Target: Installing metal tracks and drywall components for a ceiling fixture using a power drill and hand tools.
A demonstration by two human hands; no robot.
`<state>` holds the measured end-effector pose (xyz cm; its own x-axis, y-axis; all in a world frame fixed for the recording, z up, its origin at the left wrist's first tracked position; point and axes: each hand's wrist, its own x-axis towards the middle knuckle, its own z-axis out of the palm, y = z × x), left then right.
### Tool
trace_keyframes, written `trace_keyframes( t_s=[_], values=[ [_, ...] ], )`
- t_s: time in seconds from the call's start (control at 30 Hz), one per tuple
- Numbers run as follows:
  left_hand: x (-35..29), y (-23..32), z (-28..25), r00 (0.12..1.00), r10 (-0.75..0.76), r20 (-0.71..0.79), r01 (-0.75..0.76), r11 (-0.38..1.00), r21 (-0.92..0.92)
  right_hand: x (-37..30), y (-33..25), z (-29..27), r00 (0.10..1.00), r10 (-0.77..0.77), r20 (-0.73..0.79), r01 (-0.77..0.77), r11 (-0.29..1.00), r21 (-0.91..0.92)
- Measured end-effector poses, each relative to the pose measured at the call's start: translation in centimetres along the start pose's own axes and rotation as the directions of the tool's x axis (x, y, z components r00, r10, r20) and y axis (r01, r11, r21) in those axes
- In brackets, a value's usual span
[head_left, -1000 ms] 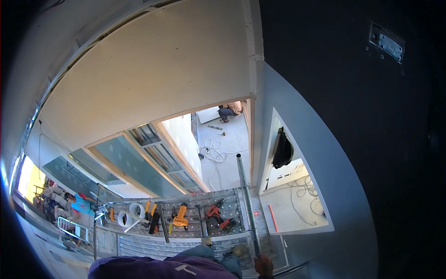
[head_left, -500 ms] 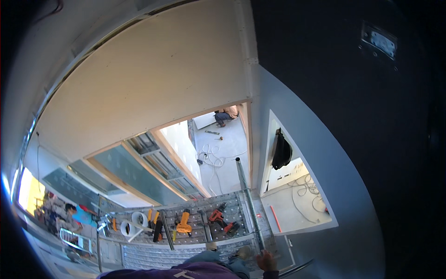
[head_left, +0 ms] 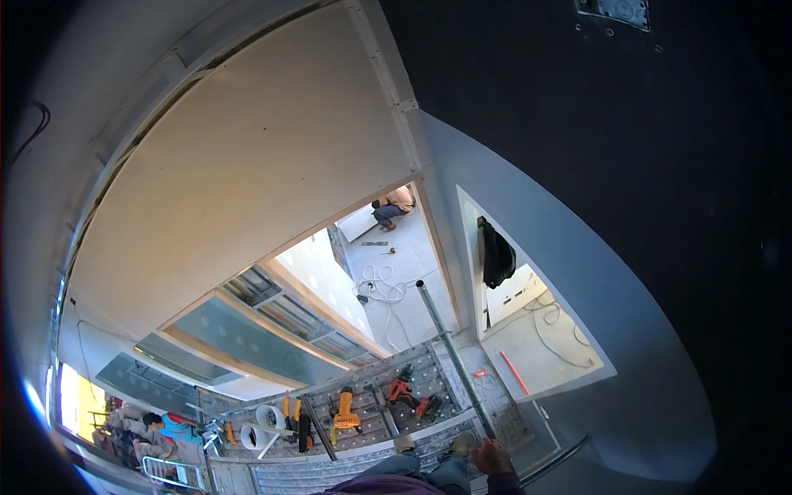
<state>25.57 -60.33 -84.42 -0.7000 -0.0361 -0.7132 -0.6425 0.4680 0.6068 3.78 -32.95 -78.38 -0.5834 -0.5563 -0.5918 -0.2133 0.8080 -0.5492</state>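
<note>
At the lower edge, right of centre, my right hand [head_left: 492, 456] is closed around the near part of a metal scaffold pole [head_left: 450, 351]. The pole slants up and away to a dark open end. My left hand does not show. Below me, on a perforated metal scaffold deck [head_left: 433, 375], lie a yellow power tool [head_left: 347, 410] and a red and black cordless drill [head_left: 401, 385]. Two white tape rolls [head_left: 268, 416] and several yellow-handled hand tools [head_left: 304, 429] lie to their left. My shoes [head_left: 462, 444] are on the platform.
A dark wall rises at the right, with a metal electrical box [head_left: 624, 11]. A black bag [head_left: 497, 257] hangs at a wall opening. Beyond a doorway a person [head_left: 392, 208] crouches near a white cable [head_left: 384, 285]. Another person [head_left: 177, 427] is at the far left beside a ladder [head_left: 173, 473].
The view has tilted and shifted, so the wall box sits higher and the deck further right. My right hand stays on the pole.
</note>
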Motion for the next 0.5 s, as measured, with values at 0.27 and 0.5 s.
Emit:
trace_keyframes(
  t_s=[0.27,0.5],
  values=[
    [-0.2,0.2,1.0,1.0,0.022,-0.008,-0.022,1.0,-0.004,-0.8,0.3,-0.5,0.998,0.057,-0.012,-0.057,0.998,-0.023],
    [-0.4,-0.5,3.1,0.995,0.101,-0.023,-0.101,0.995,0.0,-0.2,1.7,0.8,0.993,-0.002,-0.114,-0.001,1.0,-0.026]
  ],
)
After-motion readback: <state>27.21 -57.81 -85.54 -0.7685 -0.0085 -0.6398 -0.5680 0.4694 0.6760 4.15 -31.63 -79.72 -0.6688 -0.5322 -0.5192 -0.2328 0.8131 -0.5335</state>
